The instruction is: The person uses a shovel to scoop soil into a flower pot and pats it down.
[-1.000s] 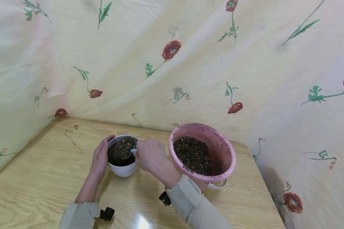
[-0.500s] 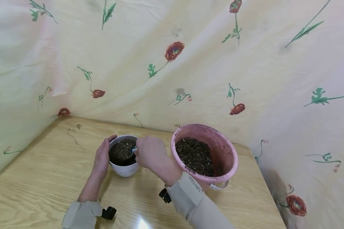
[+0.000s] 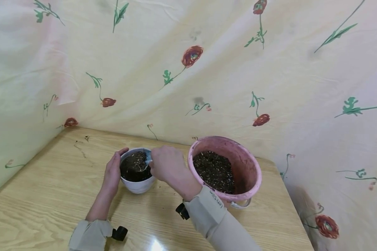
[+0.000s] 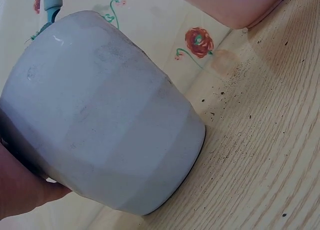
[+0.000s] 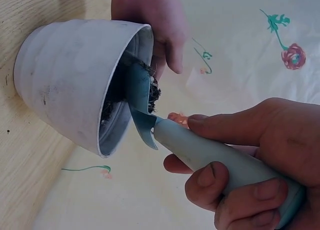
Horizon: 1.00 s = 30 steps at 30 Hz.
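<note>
A white flowerpot (image 3: 139,187) stands on the wooden table, partly filled with dark soil (image 3: 133,165). My left hand (image 3: 112,174) holds the pot's left side, its fingers round the wall near the rim. My right hand (image 5: 245,185) grips the pale handle (image 5: 200,147) of a small teal trowel. The trowel's blade (image 5: 137,90) reaches inside the pot, and crumbs of soil show along its edge. In the head view the right hand covers most of the handle. The left wrist view shows the pot's outer wall (image 4: 105,110) up close, with the trowel above its rim.
To the right of the pot stands a pink bucket (image 3: 256,177) holding more dark soil, with a white handle (image 3: 241,204) at its front. Soil specks lie on the table (image 4: 250,155). A flower-patterned cloth (image 3: 138,69) hangs behind and beside the table.
Inside the pot the trowel blade has shifted and now shows more against the right wall. My right hand has moved slightly up and right; the left hand keeps its hold.
</note>
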{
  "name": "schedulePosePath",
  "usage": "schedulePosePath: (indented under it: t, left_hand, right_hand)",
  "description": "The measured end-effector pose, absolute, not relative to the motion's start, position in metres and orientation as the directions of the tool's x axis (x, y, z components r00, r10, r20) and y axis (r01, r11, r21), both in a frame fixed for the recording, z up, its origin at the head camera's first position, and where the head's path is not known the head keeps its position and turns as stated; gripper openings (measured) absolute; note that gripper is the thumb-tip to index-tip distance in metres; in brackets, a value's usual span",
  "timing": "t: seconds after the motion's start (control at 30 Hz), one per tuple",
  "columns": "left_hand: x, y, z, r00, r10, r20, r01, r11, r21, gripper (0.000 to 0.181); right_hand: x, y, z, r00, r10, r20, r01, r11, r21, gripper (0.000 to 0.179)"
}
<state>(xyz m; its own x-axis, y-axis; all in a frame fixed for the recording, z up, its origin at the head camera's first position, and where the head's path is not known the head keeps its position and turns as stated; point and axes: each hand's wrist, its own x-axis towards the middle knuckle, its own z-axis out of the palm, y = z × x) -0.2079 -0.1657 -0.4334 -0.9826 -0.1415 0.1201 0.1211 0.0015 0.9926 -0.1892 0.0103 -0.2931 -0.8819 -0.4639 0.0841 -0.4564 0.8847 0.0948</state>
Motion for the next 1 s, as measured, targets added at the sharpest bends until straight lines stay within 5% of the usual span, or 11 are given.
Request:
schedulePosePath:
  t: [0.67,1.0]
  left_hand:
    - [-0.209,-0.166,-0.434,-0.979,-0.149,0.14,0.137,0.031,0.99,0.061]
    - [-0.208,-0.167,-0.436,-0.981,-0.138,0.133,0.128,0.043,0.991,0.061]
  right_hand:
    - [-0.168,0.02,-0.281,-0.852,-0.507,0.132,-0.479,0.856,0.193,0.03]
    - [-0.158,0.025,-0.281,-0.761,-0.554,0.338,-0.465,0.829,0.311,0.033]
